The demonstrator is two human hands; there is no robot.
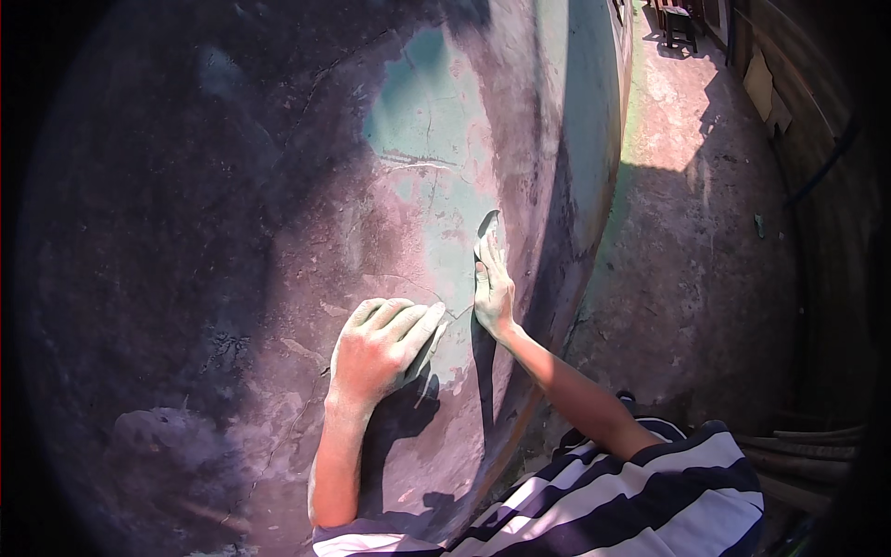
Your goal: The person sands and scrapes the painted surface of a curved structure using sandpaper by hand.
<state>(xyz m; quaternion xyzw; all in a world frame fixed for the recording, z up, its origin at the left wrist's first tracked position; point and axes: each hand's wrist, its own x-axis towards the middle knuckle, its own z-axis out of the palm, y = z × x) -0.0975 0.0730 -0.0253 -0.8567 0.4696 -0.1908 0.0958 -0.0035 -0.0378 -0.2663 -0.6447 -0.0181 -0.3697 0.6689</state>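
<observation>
A rough plastered wall (313,237) fills the view before me, with cracks and a pale green patch (449,230) of paint. My left hand (379,348), coated in pale dust, rests against the wall at the patch's lower left, its fingers bent. What lies under its palm is hidden, so I cannot tell whether it holds anything. My right hand (494,292), also dusty, lies nearly flat along the patch's right edge, with its fingers pointing up the wall. A thin, curved, grey-dark piece (491,221), perhaps a sheet, sticks out beyond its fingertips, held against the wall.
A narrow concrete passage (668,278) runs along the wall's right side. At its far end stands a small dark stool (679,28). Another wall (807,104) bounds the passage on the right. Long poles or boards (807,452) lie at the lower right, beside my striped shirt.
</observation>
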